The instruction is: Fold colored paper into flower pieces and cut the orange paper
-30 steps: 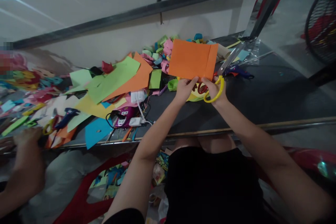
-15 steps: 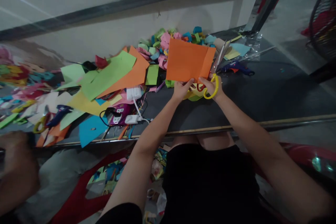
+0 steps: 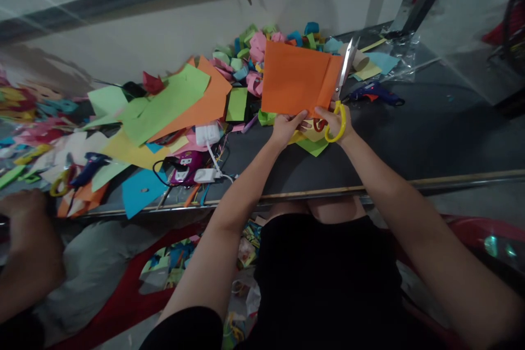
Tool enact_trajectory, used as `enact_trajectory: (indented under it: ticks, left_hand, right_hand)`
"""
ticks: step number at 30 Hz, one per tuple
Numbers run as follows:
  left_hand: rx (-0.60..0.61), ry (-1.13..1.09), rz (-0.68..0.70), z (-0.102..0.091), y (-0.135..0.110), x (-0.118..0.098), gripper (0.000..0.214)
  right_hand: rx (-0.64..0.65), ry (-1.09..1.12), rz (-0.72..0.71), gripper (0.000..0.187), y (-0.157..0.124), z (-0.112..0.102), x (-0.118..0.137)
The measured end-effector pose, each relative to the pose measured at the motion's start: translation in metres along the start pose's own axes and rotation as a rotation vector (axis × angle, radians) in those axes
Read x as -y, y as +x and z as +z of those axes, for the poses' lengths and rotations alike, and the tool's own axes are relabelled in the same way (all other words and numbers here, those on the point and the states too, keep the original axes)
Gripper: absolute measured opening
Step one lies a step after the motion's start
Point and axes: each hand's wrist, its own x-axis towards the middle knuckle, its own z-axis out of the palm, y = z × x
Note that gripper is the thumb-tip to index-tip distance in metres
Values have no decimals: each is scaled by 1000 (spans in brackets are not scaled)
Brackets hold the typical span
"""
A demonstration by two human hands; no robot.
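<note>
An orange sheet of paper, with a fold line near its right edge, is held up over the dark table. My left hand pinches its lower edge, thumb on the front face. Close beside it, my right hand grips the sheet's lower right corner and also carries yellow-handled scissors. Their blades point up and away, past the sheet's right edge. Beneath my hands lie yellow and green paper pieces. Behind the sheet, a heap of coloured paper curls is partly hidden.
A blue glue gun lies right of my hands. To the left are loose sheets, a purple power strip with white plugs, and another glue gun. A co-worker's arm is at far left. The table's front edge runs below my forearms.
The view has shifted slightly. Both hands still hold the orange paper, and the scissors stay in my right hand, their blades turned a little more upright.
</note>
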Motion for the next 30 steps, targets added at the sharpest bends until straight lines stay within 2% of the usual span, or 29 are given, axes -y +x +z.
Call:
enact_trajectory:
  ticks: [4,8,17,23,27,30]
  left_hand:
    - [41,-13,-74,0,-3,-3,34]
    - [54,-48,-98,-2,-2,-2,39]
    - [-62,-75,-21,-23,12,-10,40]
    - [-162,-95,-18,-32,16,-10,40]
    - [-220,-168,-42,-40,24,-5,41]
    - [-249,-153,-42,-50,30,-3,34]
  right_hand:
    - [26,-9,-3,39,-3,-2,6]
    - [-3,-53,27,38,-7,-1,10]
    - [-44,230,264,39,-3,1,7]
    - [21,210,271,35,-4,-3,13]
    - [16,157,245,37,-6,-3,15]
    - [20,109,240,40,-6,-3,13]
